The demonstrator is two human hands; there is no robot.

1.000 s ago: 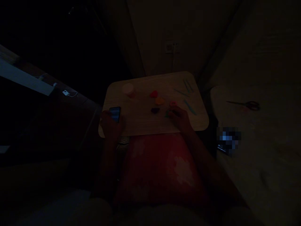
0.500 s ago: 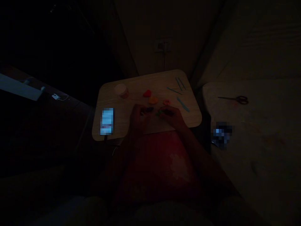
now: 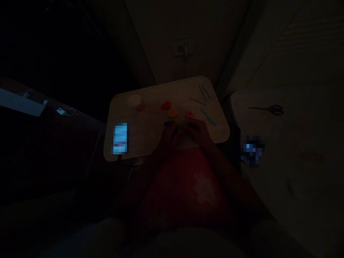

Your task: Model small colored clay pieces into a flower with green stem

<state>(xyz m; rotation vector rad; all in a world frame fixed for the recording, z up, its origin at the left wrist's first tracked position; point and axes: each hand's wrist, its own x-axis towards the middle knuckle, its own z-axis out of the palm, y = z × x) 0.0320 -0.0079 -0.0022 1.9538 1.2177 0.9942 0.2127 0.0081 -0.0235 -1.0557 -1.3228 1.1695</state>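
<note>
The picture is very dark. My right hand is closed, its fingertips pinching a small green piece of modelling clay over the near part of the table. From the other side my left hand brings its bent fingers against the same green piece; the exact contact is hard to make out. A dark purple lump lies just beyond my left fingers. Farther back are a red lump, an orange lump and a pink ring-like piece.
On the small wooden table stand a lidded tub and a lit phone. Thin blue-green sticks and a blue clay knife lie at the right. Scissors rest on the pale surface beyond.
My left hand has moved right from beside the purple lump to the green piece at my right fingers. The purple lump now shows beyond my left hand. The view has shifted slightly.
</note>
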